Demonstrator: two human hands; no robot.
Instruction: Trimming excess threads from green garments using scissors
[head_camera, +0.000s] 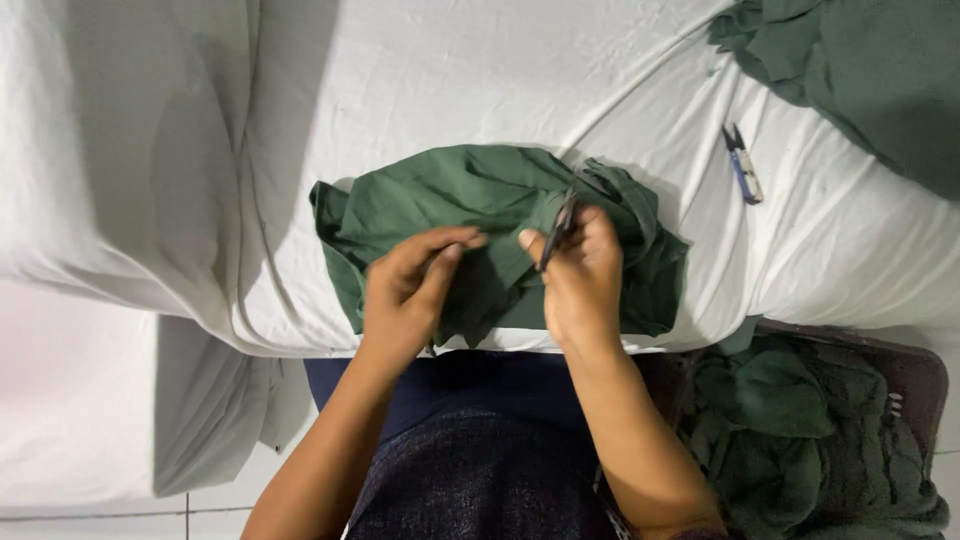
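Nearest, a basket (915, 385) at the right holds heaped green cloth (800, 440), within easy reach. Over the bench (420, 70) edge, the left hand (405, 295) pinches a fold of the green garment (450, 200), pulling it taut for the right hand (580, 275), closed around small dark snips (558, 230) with blades at the fabric. Farther right, spare blue snips (742, 165) lie on the white sheet, and another green pile (870, 70) sits in the far corner.

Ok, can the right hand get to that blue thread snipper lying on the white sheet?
Probably yes: the blue snipper lies uncovered on the white sheet, but the right hand already holds a dark cutter.
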